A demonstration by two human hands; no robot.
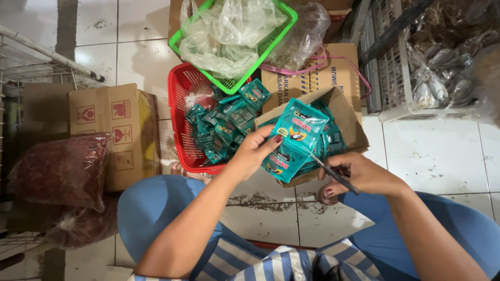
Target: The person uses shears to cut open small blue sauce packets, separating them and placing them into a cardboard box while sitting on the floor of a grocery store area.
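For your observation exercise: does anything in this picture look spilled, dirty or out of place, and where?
Yes. Dark crumbly debris is scattered over the white floor tiles between the person's knees, below the left hand holding teal sachets and the right hand holding a thin dark tool. It looks like spilled dirt. The red basket and cardboard box look orderly.

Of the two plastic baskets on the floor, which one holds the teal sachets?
The red basket, lower one; the green basket resting on it holds only clear plastic bags.
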